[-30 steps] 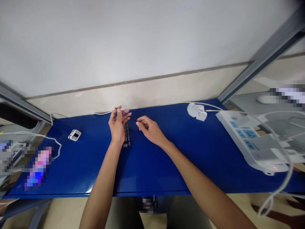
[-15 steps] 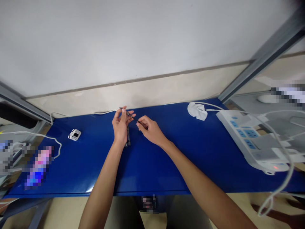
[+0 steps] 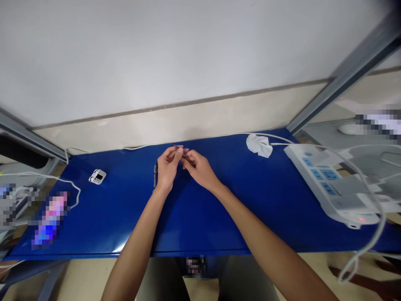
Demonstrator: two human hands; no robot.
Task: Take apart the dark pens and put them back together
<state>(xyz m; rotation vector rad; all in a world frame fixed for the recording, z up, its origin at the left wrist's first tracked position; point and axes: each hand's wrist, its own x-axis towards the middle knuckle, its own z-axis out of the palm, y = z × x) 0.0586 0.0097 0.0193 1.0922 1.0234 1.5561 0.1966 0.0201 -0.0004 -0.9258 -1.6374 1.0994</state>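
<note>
Over the blue table, my left hand (image 3: pixel 169 167) pinches one end of a thin dark pen-like stick (image 3: pixel 186 158), whose tip pokes out past the thumb. The stick's other end is in the closed fingers of my right hand (image 3: pixel 199 167). Both hands are nearly touching, so most of the stick is hidden; whether it is one piece or two I cannot tell. Just left of my left hand lies a slender dark object (image 3: pixel 155 169), partly covered by that hand.
A small white device (image 3: pixel 97 177) and a blurred-out phone-like item (image 3: pixel 51 219) lie on the blue table (image 3: pixel 200 217) at left. Crumpled white tissue (image 3: pixel 259 145) rests at the back right. Beside it stands a white power strip (image 3: pixel 328 188) with a looping cable (image 3: pixel 377 234).
My left hand has moved right, closing the gap to my right hand. Less of the stick shows between them. The slender object now shows on the left hand's other side.
</note>
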